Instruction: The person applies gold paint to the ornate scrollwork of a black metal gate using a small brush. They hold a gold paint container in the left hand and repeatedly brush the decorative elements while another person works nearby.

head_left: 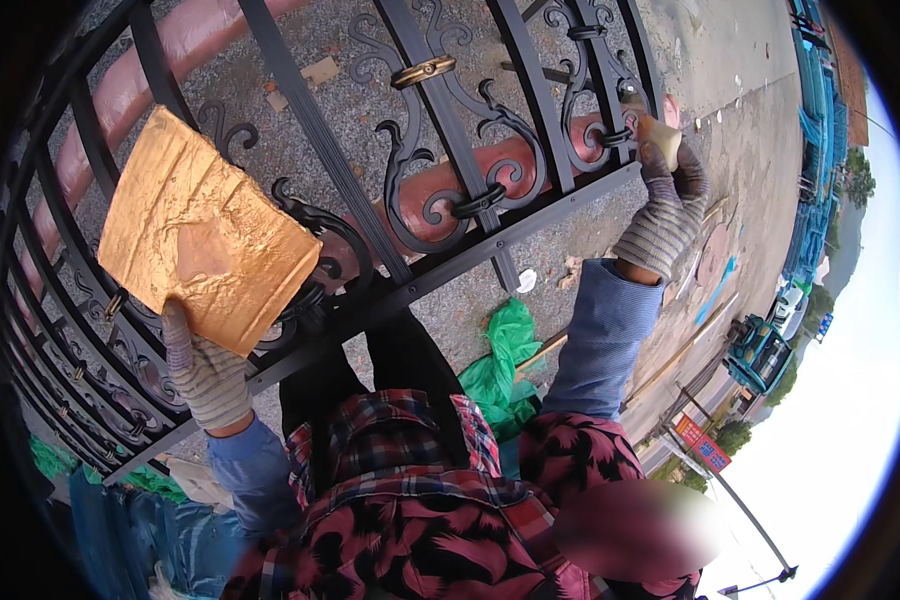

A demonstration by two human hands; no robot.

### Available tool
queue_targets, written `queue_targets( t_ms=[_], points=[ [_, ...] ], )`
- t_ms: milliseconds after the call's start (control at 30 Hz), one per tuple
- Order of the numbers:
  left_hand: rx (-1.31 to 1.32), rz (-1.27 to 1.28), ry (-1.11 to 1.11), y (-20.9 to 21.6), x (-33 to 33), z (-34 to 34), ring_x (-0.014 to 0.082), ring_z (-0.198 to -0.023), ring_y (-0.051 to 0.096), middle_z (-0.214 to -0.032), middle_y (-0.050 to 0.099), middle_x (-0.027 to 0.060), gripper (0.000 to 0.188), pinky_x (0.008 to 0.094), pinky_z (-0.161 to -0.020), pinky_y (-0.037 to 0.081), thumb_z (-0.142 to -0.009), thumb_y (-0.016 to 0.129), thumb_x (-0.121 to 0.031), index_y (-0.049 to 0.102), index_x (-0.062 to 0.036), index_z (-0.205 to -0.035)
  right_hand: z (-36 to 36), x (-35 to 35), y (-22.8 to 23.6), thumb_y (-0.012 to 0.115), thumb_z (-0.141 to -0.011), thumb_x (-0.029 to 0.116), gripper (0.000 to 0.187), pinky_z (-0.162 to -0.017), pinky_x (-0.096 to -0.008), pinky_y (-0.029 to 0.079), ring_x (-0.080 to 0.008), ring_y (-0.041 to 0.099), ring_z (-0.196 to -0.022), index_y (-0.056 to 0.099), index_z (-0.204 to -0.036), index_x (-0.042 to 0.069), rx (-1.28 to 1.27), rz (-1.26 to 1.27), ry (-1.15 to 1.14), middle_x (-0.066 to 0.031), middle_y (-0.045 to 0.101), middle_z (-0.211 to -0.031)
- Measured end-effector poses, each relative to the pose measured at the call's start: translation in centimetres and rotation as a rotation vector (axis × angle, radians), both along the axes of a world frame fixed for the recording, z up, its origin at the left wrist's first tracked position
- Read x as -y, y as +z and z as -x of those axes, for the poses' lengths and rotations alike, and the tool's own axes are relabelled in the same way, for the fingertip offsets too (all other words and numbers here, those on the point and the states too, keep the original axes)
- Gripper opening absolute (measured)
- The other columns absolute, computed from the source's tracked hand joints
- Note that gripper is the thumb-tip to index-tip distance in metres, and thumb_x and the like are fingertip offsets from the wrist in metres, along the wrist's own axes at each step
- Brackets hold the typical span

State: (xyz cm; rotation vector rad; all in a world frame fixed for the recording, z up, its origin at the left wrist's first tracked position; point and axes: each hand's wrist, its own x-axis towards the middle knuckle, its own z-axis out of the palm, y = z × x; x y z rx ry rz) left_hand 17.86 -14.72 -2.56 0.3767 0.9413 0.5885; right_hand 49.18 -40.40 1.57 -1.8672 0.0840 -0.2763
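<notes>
In my gloved left hand (208, 372) is a creased, gold-coated piece of cardboard (255, 250), with a bare brownish patch near its middle. The thumb lies on its face and the lower edge sits in my grip. My gloved right hand (670, 205) pinches a small pale yellowish block, like a piece of sponge (660, 140), by the far right end of a black metal railing (410, 292). Black scrolls run between the railing's bars. One scroll has a gold collar (423, 71); the collar below it (478, 200) is black.
Pink wrapped rolls (470, 175) lie under the railing. Green plastic sheeting (510, 345) is on the ground by my legs, and blue sheeting (160, 540) at lower left. Thin strips and scraps lie on the concrete at right. A blue-green vehicle (760, 355) stands farther off.
</notes>
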Motion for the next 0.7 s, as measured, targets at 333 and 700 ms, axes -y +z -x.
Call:
queue_targets(
  t_ms=[333,700],
  points=[
    [-0.058,-0.099,0.0,1.3,-0.6,3.0,0.028,-0.109,0.053,-0.121,0.052,0.0147,0.054,0.0471,-0.092,0.045,-0.083,0.062,-0.024,0.04,0.0006,-0.126,6.2,6.4,1.9,0.077,-0.068,0.005,0.041,-0.077,-0.0278,0.049,-0.017,0.059,-0.082,0.056,-0.103,0.0,-0.071,-0.008,-0.081,-0.0093,0.061,-0.094],
    [-0.121,-0.132,-0.117,1.2,-3.6,5.6,0.0275,-0.108,0.054,-0.121,0.053,0.0133,0.055,0.0417,-0.09,0.047,-0.082,0.065,-0.026,0.043,-0.0005,-0.125,10.6,5.3,2.3,0.076,-0.069,0.008,0.042,-0.069,-0.0266,0.049,-0.0148,0.058,-0.075,0.056,-0.105,-0.001,-0.068,-0.018,-0.183,-0.0098,0.062,-0.091]
  ],
)
